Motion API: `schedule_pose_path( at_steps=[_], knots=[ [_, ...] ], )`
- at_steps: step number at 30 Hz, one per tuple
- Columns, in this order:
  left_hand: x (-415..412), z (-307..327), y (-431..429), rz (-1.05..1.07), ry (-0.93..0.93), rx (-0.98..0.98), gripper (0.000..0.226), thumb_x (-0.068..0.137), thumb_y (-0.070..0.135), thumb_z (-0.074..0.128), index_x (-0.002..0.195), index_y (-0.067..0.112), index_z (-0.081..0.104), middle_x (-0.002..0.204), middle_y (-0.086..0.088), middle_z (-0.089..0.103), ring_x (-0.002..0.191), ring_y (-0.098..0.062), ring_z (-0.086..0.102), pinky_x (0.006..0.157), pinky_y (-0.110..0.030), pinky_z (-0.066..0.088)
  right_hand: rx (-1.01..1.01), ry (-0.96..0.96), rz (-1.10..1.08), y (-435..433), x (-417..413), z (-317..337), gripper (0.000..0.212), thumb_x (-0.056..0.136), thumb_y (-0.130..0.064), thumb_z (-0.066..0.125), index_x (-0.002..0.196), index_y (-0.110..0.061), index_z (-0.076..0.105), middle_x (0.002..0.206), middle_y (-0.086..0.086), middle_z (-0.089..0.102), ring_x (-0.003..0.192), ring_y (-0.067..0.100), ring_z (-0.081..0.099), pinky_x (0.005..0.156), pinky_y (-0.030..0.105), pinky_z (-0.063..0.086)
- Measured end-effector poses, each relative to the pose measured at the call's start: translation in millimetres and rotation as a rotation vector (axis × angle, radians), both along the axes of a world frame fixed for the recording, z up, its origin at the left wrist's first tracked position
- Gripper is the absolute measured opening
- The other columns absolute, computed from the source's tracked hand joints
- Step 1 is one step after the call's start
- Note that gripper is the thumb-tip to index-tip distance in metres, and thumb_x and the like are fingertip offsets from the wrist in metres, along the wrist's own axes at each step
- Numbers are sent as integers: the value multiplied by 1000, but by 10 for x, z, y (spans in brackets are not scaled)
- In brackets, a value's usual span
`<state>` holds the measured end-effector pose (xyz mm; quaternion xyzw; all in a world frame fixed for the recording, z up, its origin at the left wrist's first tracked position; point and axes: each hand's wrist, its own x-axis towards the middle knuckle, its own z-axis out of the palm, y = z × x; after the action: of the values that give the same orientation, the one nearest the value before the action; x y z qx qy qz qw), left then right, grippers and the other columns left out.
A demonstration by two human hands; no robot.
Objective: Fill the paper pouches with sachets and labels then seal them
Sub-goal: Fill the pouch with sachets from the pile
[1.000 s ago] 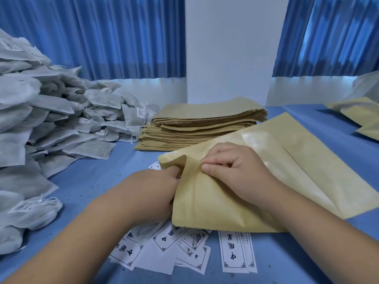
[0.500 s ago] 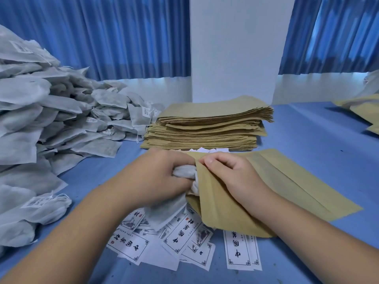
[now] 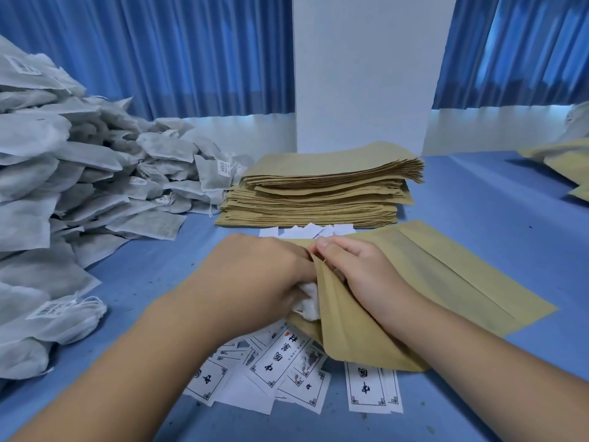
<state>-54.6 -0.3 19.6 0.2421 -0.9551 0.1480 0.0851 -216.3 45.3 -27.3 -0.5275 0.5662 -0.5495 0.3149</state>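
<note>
A brown paper pouch (image 3: 439,282) lies flat on the blue table, its mouth facing left. My right hand (image 3: 353,275) pinches the upper lip of that mouth and lifts it. My left hand (image 3: 255,282) grips a white sachet (image 3: 310,301) and holds it partly inside the mouth; only a crumpled white end shows. White printed labels (image 3: 280,365) lie scattered on the table under my hands, and a few more labels peek out behind the pouch.
A tall heap of grey-white sachets (image 3: 63,193) fills the left side. A stack of flat brown pouches (image 3: 322,189) sits behind my hands. More brown pouches (image 3: 564,164) lie at the far right edge. Blue curtains and a white pillar stand behind the table.
The pouch went from tilted up to lying flat. My left hand brought a white sachet to its mouth and has pushed it further in since half a second ago.
</note>
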Motion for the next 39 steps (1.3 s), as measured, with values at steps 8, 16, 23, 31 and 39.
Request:
schedule_pose_path(
  at_steps=[8, 16, 23, 31, 39],
  knots=[
    [-36, -172, -115, 93, 167, 205, 15, 81, 46, 45, 72, 35, 43, 85, 10, 61, 82, -17, 57, 60, -28, 39, 19, 550, -181, 132, 145, 237, 44, 69, -65, 50, 75, -22, 52, 59, -10, 52, 59, 6, 48, 55, 27, 37],
    [-25, -204, -129, 49, 186, 244, 44, 86, 53, 21, 110, 44, 57, 107, 17, 57, 98, -10, 55, 72, -28, 46, 285, 925, -76, 352, 234, 491, 22, 80, -35, 56, 94, -24, 43, 77, -7, 54, 66, 9, 49, 50, 27, 34],
    [-45, -139, -38, 42, 196, 226, 25, 91, 49, 32, 95, 36, 54, 100, 11, 54, 95, -13, 55, 75, -32, 49, 212, 967, -41, 413, 191, 613, 14, 85, -18, 54, 72, -16, 57, 74, 3, 61, 69, 21, 55, 54, 31, 39],
    [-259, -89, 121, -49, 24, -46, 33, 93, 46, 30, 114, 34, 52, 107, 9, 53, 87, -18, 59, 57, -27, 37, 28, 775, -155, 625, -148, 534, 20, 84, -19, 68, 96, -35, 68, 77, -20, 64, 66, 1, 57, 60, 21, 46],
    [-622, 145, 337, 75, -108, -238, 32, 94, 32, 45, 67, 22, 32, 63, 5, 32, 50, -14, 26, 46, -25, 13, -103, 536, 21, 729, -249, 529, 39, 84, 1, 60, 100, -34, 53, 74, -4, 62, 64, 13, 58, 62, 30, 48]
  ],
)
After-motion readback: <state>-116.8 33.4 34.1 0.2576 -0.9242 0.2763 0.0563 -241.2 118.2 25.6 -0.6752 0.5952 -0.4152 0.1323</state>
